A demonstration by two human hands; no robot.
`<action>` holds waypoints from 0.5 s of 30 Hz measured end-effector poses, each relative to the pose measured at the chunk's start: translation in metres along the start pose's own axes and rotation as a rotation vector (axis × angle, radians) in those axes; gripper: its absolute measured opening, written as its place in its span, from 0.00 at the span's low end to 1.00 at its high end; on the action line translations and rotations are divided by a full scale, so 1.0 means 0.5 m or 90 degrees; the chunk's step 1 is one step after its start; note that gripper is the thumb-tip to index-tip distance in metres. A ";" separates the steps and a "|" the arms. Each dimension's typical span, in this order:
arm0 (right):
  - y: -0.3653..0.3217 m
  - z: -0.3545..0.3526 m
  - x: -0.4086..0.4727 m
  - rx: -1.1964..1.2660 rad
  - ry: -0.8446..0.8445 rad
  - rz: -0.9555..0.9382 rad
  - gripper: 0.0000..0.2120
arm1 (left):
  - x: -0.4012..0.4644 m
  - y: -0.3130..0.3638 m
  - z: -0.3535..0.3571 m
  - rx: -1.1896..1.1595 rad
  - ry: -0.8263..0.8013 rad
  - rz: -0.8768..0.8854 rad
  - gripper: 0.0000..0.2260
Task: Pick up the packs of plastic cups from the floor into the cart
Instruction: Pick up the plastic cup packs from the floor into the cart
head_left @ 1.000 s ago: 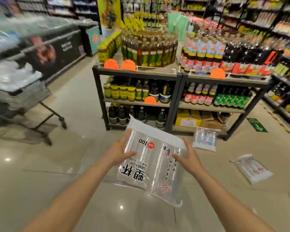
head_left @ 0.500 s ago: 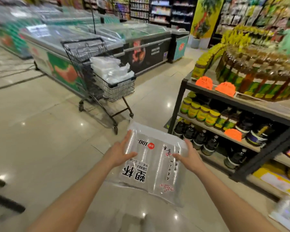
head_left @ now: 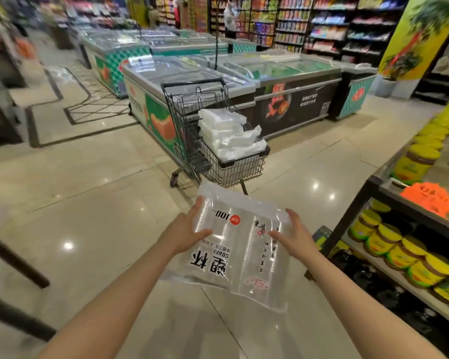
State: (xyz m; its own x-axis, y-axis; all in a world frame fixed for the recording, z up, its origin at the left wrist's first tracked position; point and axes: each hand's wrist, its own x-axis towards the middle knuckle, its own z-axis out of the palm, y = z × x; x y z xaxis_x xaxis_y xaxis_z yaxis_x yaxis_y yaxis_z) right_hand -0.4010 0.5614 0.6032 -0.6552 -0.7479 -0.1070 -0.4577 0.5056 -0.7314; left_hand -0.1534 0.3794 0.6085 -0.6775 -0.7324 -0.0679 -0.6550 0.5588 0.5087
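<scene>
A clear pack of plastic cups (head_left: 240, 244) with black and red print is held flat in front of me at mid-height. My left hand (head_left: 186, 233) grips its left edge, thumb on top. My right hand (head_left: 294, 235) grips its right edge, thumb on top too. Straight ahead, just beyond the pack, stands a wire shopping cart (head_left: 233, 172). Several white packs of cups (head_left: 231, 134) are piled in its basket, rising above the rim.
Chest freezers (head_left: 283, 81) run behind and left of the cart. A shelf rack of yellow-lidded jars (head_left: 405, 252) stands close on my right. Dark bars (head_left: 13, 260) cross the lower left. Shiny tiled floor (head_left: 94, 224) lies between me and the cart.
My view has swung left, away from the bottle shelves, and the cart now sits straight ahead and closer. Both hands keep the same hold on the pack.
</scene>
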 end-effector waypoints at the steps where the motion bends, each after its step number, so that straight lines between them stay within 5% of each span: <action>1: -0.011 0.009 0.035 0.004 -0.005 -0.005 0.41 | 0.026 -0.013 -0.009 -0.010 0.002 0.000 0.40; 15: -0.248 0.189 0.501 0.064 0.035 0.016 0.40 | 0.493 -0.245 -0.202 -0.110 0.015 0.011 0.45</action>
State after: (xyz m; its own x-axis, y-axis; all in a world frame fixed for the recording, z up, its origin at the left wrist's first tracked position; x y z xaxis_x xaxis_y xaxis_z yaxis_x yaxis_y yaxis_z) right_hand -0.4516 0.2709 0.6036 -0.6987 -0.7096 -0.0903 -0.3808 0.4759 -0.7928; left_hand -0.2064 0.0909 0.6162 -0.6794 -0.7328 -0.0386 -0.5742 0.4981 0.6497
